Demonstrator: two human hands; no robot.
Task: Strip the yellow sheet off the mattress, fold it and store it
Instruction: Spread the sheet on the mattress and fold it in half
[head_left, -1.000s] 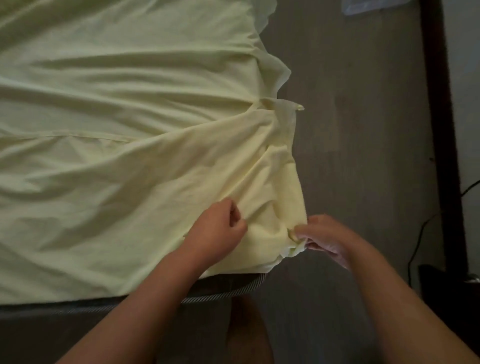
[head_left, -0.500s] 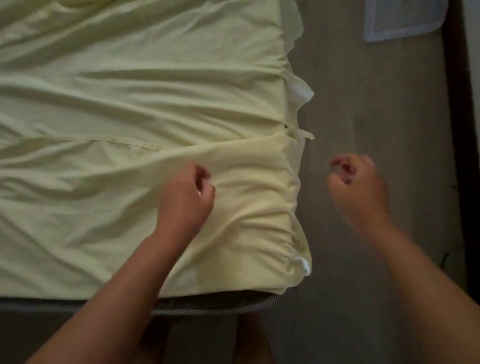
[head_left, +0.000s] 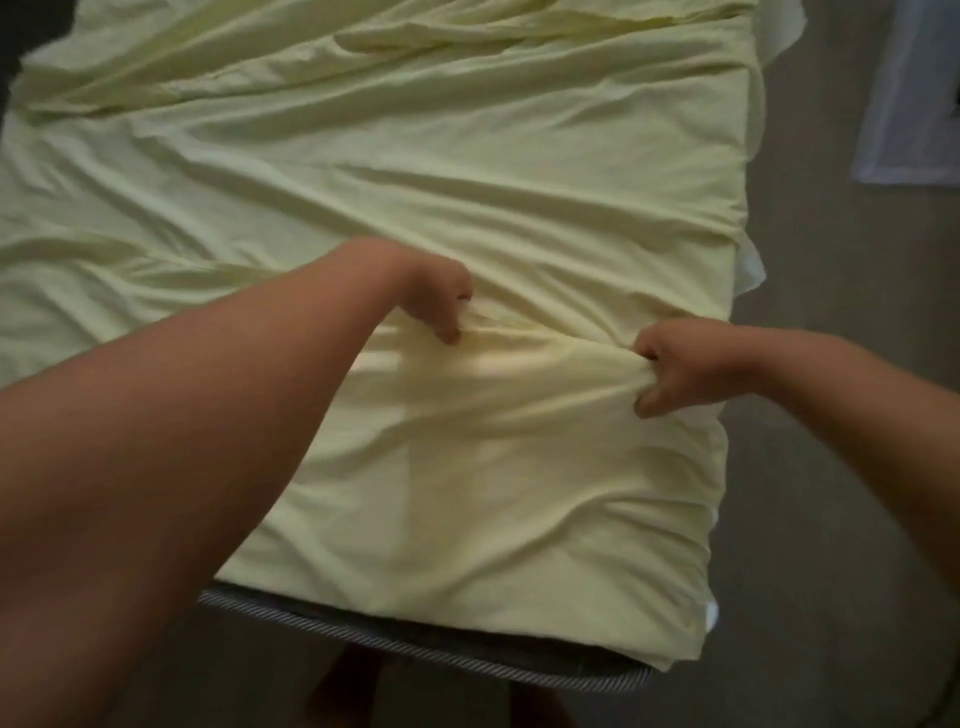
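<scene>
The pale yellow sheet (head_left: 467, 171) lies loose and creased over the mattress (head_left: 426, 647), whose grey striped near edge shows below the cloth. My left hand (head_left: 434, 296) is clenched on a fold of the sheet near the middle of the bed. At the sheet's right side my right hand (head_left: 680, 364) pinches a bunched ridge of the same cloth. A taut fold runs between the two hands. The sheet's right border hangs slightly past the mattress side.
Grey floor (head_left: 831, 519) runs along the right of the mattress. A pale rectangular mat or cloth (head_left: 914, 104) lies on the floor at the upper right. My legs show below the mattress's near edge.
Both hands had let go of the near right corner, moved further up the bed and closed on a fold of the sheet. The view has shifted forward over the mattress.
</scene>
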